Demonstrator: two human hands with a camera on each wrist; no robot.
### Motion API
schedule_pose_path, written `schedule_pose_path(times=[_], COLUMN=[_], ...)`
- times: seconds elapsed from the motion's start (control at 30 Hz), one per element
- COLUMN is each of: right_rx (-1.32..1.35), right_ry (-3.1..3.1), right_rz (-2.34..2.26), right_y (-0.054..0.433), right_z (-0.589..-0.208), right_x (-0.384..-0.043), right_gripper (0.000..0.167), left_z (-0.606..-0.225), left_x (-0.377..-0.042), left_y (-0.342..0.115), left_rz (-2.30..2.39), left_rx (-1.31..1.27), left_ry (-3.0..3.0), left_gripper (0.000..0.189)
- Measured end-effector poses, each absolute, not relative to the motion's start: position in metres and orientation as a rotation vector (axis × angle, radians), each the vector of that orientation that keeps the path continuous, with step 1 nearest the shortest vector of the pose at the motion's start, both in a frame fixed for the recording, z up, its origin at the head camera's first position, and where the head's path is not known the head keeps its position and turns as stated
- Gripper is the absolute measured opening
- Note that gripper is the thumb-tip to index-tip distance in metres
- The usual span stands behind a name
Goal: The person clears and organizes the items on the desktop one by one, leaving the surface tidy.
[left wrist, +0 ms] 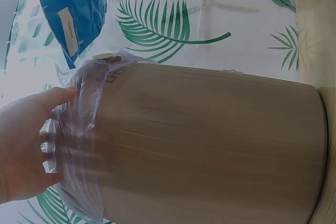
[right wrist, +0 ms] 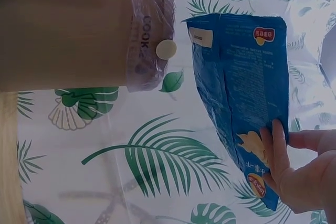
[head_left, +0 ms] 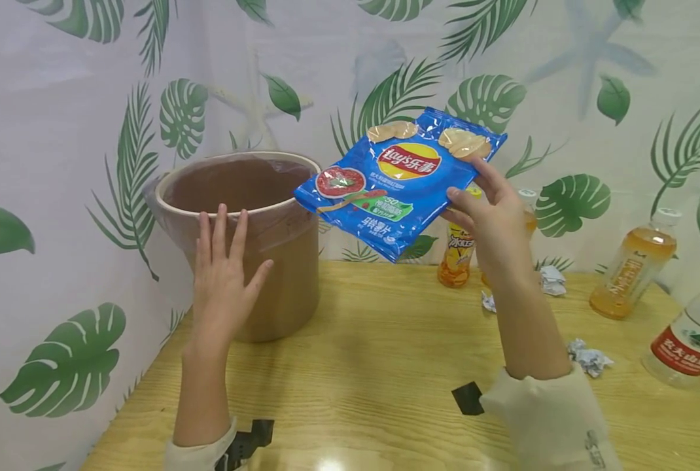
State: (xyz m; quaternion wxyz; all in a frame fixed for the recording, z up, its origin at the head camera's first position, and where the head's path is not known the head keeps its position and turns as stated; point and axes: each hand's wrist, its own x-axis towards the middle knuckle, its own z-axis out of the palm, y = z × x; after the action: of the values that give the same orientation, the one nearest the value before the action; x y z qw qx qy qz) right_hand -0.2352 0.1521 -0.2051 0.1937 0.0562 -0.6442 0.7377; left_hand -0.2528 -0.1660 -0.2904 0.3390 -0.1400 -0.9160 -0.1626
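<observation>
My right hand (head_left: 497,216) pinches a blue Lay's potato chip bag (head_left: 409,173) by its right edge and holds it up over the right side of the bin's rim. In the right wrist view, the thumb is on one face of the bag (right wrist: 241,77) and the fingers on the other. A brown trash bin (head_left: 285,281), lined with a thin translucent plastic bag (left wrist: 86,108), stands at the left. My left hand (head_left: 220,288) rests against its near side, fingers mostly straight and spread, fingertips right at the rim. Inside, the bin's bottom is hidden.
Several drink bottles stand at the right: an iced tea bottle (head_left: 458,252), an amber drink bottle (head_left: 632,271) and a water bottle (head_left: 688,340). Crumpled paper balls (head_left: 588,358) lie among them on the wooden table (head_left: 373,373). A leaf-patterned sheet (head_left: 338,52) hangs behind.
</observation>
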Motion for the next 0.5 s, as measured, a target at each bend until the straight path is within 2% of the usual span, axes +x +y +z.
schedule_pose_path(times=[0.5], right_rx=[0.163], right_ry=[-1.746], right_rz=[2.040], right_y=[0.115], right_z=[-0.195], right_x=[-0.260], right_gripper=[0.061], left_z=[-0.290], left_x=[-0.253], left_y=[-0.166], left_rz=[-0.404], left_rx=[-0.362], left_ry=[-2.390], left_gripper=[0.078])
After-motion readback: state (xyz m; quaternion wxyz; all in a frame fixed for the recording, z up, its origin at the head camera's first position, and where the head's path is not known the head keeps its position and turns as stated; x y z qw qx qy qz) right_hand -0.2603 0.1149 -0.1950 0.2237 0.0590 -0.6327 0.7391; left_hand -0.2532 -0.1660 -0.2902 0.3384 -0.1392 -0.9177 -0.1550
